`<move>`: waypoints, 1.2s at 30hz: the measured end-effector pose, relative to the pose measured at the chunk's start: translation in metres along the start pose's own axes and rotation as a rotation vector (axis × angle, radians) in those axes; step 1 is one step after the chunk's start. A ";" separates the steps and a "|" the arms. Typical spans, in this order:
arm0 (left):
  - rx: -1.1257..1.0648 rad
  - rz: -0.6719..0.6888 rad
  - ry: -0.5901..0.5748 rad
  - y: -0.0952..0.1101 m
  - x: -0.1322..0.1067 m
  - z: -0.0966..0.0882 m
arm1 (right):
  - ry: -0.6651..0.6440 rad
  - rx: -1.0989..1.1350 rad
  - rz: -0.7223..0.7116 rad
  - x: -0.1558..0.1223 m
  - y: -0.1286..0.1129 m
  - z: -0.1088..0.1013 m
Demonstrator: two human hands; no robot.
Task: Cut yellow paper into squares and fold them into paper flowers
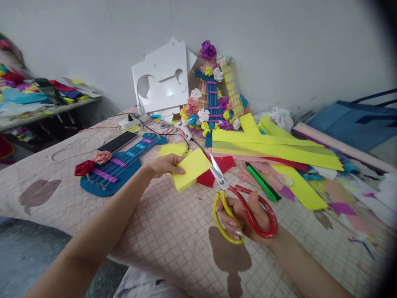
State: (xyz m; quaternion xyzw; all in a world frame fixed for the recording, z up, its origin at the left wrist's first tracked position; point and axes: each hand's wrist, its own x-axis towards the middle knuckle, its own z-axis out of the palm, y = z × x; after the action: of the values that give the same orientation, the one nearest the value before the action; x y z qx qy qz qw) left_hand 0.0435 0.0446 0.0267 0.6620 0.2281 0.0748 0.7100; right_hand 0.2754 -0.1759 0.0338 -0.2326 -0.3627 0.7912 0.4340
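Note:
Between the thumb and fingers of my left hand (169, 165) is a stack of yellow paper squares (192, 167), held above the table. My right hand (245, 215) grips scissors (219, 176) by their handles, one loop yellow and one red. The blades are slightly parted, their tips beside the right edge of the yellow paper. More yellow squares (170, 150) lie behind my left hand, and red paper (228, 163) lies behind the blades. A blue paper guitar (128, 167) with purple strips, strings and two paper roses rests left of my left hand.
A green box cutter (263, 182) and long yellow paper strips (273, 145) lie to the right among scraps. A black phone (118, 141), power strip (132, 122) and glue gun (185, 130) with cables sit further back. Flower-covered guitars (214, 93) and a white cut board (163, 78) lean on the wall.

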 end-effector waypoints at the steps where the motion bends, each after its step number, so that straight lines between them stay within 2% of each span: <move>1: 0.004 0.001 0.006 0.000 0.000 0.000 | 0.004 -0.005 -0.002 0.000 0.000 0.000; 9: 0.025 0.016 0.007 -0.002 0.000 -0.004 | -0.013 0.039 0.028 0.002 0.002 -0.001; 17: 0.030 0.022 0.002 0.000 0.000 0.000 | -0.032 0.072 0.020 0.003 0.005 0.002; 36: 0.077 0.038 0.026 -0.003 0.001 -0.008 | 0.074 0.083 0.012 0.003 0.010 -0.002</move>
State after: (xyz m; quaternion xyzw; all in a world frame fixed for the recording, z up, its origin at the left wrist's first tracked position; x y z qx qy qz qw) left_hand 0.0399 0.0521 0.0235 0.6922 0.2274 0.0882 0.6792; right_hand 0.2697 -0.1764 0.0248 -0.2456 -0.3118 0.7992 0.4515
